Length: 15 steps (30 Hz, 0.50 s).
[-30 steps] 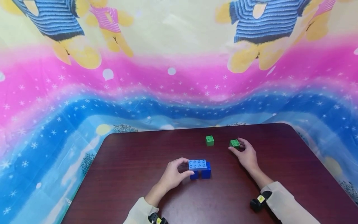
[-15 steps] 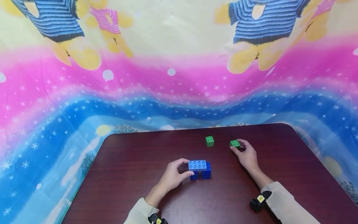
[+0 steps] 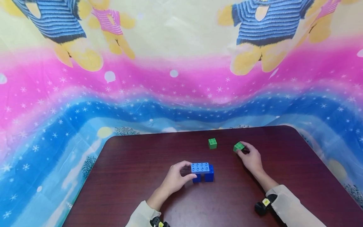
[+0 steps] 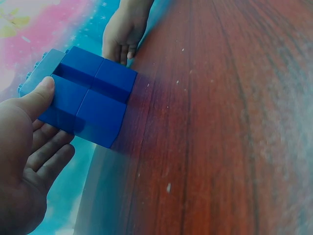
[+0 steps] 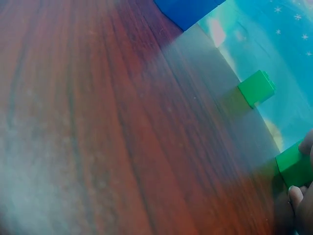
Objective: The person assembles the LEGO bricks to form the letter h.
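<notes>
My left hand point(image 3: 175, 177) holds the left end of a blue brick build, thumb on the near side. The build has a light blue eight-stud brick point(image 3: 199, 167) lying across darker blue bricks point(image 3: 209, 176) that stand on the table. In the left wrist view, the thumb overlaps the lighter brick point(image 4: 45, 73) and the other fingers are partly behind the build. Farther right, my right hand point(image 3: 251, 159) pinches a small green four-stud brick point(image 3: 239, 146), slightly turned, between thumb and fingers. The right wrist view shows just fingertips around this green brick point(image 5: 295, 165).
A second green brick point(image 3: 212, 144) stands near the far side of the dark wooden table point(image 3: 136, 164), left of the right hand. Behind the table's far edge hangs a patterned cloth point(image 3: 175, 91).
The right hand has shifted slightly, and the green brick in it has turned a little and moved slightly right. The left hand and the blue build stay in place.
</notes>
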{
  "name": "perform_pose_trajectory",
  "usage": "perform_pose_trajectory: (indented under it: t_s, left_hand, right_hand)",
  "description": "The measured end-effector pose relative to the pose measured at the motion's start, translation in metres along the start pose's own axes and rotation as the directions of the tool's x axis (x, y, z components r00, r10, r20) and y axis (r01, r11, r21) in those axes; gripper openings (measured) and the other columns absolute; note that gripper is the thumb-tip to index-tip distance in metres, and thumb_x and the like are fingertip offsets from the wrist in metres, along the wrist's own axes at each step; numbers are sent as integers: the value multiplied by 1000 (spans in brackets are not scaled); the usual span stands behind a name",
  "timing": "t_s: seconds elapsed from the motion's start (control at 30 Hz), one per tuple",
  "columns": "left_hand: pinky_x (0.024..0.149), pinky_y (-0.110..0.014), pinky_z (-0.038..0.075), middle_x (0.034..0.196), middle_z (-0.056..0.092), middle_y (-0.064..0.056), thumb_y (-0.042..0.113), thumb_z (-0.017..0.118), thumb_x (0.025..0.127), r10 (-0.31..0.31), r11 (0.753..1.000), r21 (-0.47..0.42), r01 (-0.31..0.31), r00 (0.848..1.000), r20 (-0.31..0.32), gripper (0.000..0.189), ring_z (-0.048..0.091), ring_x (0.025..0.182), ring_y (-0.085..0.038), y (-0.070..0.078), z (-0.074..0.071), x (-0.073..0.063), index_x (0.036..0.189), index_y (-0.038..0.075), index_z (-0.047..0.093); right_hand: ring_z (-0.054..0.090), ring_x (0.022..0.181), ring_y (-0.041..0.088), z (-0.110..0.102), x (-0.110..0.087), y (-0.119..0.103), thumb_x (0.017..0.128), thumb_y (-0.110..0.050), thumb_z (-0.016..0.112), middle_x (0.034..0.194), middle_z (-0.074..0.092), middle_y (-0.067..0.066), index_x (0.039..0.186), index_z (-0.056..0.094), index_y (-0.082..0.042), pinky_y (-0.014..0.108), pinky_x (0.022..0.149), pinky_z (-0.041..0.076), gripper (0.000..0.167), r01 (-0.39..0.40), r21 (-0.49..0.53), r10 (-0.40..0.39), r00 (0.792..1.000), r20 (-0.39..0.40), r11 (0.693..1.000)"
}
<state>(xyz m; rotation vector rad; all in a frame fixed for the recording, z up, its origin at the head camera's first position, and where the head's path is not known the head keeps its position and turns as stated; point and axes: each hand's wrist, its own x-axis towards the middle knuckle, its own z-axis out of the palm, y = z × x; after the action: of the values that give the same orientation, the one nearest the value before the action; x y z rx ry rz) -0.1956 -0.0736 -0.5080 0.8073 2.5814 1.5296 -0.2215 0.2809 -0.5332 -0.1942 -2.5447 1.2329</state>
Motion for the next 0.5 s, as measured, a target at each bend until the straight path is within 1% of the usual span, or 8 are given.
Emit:
perform_pose_trajectory:
  t_s: [0.13,0.3,0.43,0.5]
  left_hand:
    - [88,-31,58,111,73,0,23,83,87,-3,1000,-12,3,1000,3,34,70,100,-10,0,1,-1,116,14,69]
    - [87,-29,58,110,73,-1,23,83,87,3,1000,-25,-3,1000,3,33,71,99,-10,-1,2,-2,115,14,69]
    - [86,-28,58,111,73,0,24,82,88,6,1000,-18,-6,1000,-1,33,71,99,-10,-1,1,-2,116,15,68]
    - [86,-27,58,111,72,0,25,82,88,1,1000,-15,-1,1000,0,34,71,99,-10,-1,1,-2,117,15,68]
  right_hand:
    - [61,108,37,-2,-2,1,98,-13,67,128,62,26,143,56,-2,30,73,50,48,11,2,-11,1000,16,1000]
    - [61,108,36,-6,-4,-1,97,-13,68,128,61,26,143,55,-2,26,73,50,49,29,20,-30,999,38,999]
    - [63,93,31,-11,-5,-5,97,-14,69,125,63,25,141,57,-3,23,67,50,47,37,36,-39,998,49,999]
    - [62,84,26,-13,-7,-8,97,-15,70,123,64,24,139,59,-3,24,64,50,45,42,44,-45,998,54,998]
